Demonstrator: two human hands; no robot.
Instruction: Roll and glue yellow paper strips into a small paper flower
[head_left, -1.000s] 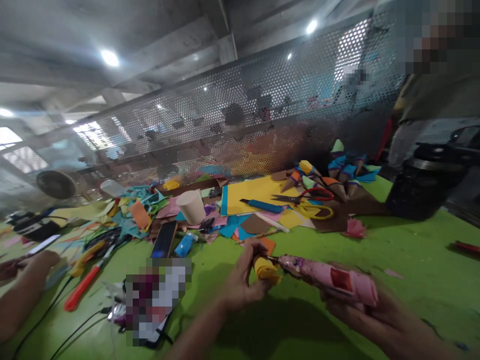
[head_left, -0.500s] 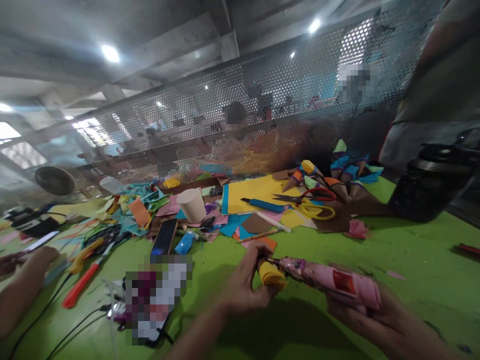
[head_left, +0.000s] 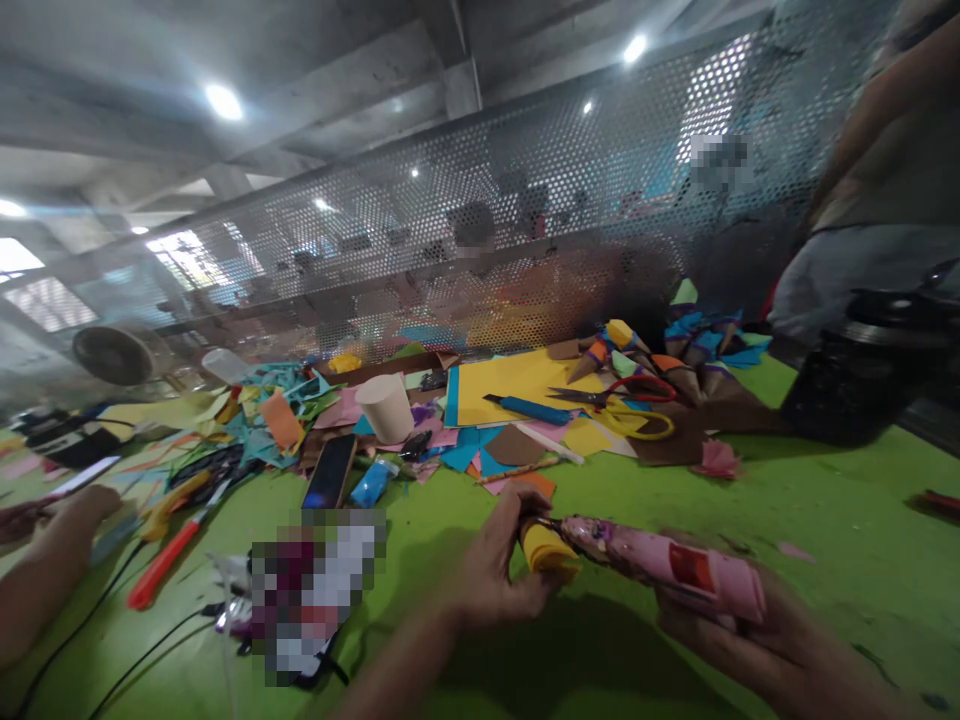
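Pointing left and slightly up, the pink glue gun [head_left: 667,568] is at the lower right, its long axis sloping down toward the right. The right hand [head_left: 757,635] grips it, some fingers hidden by its body. At lower centre, the left hand [head_left: 501,570] holds a yellow roll [head_left: 550,552] between fingers and thumb; whether the nozzle [head_left: 553,523] touches it is hard to tell. The upper-right person [head_left: 892,170] is cut off.

The right hand [head_left: 731,625] aims a glue gun [head_left: 667,568] (pink) at yellow paper [head_left: 550,550].
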